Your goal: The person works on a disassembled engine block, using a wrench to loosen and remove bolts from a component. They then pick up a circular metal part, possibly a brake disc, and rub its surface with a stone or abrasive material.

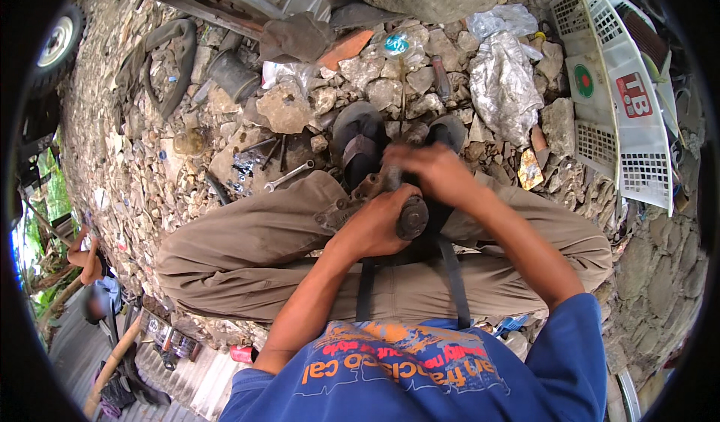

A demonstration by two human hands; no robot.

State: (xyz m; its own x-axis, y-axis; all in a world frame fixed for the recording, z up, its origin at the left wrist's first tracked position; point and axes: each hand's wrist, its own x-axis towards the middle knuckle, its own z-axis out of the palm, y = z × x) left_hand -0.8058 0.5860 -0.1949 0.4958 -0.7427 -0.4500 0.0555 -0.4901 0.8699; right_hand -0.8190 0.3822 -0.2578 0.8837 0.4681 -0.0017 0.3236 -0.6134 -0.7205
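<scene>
My left hand (379, 225) is wrapped round a greasy cast metal machine part (341, 211) with lugs along one side. Its round, dark end (412, 219) sticks out toward me beside the thumb. Above it, my right hand (435, 170) reaches in from the right with its fingers bent together at the far end of the part. Those fingers are slightly blurred, and what they grip is hidden. A thin upright-looking rod (403, 100) shows just beyond them, between my dark shoes (358, 133). The part sits low between my bent legs in brown trousers (247, 249).
Broken stones cover the ground. A combination wrench (289, 176) and several dark bolts (274, 152) lie left of my shoes. Farther off are a metal can (234, 76), a large metal housing (217, 1) and a silvery sheet (504, 85). A white plastic crate (626, 100) stands at right.
</scene>
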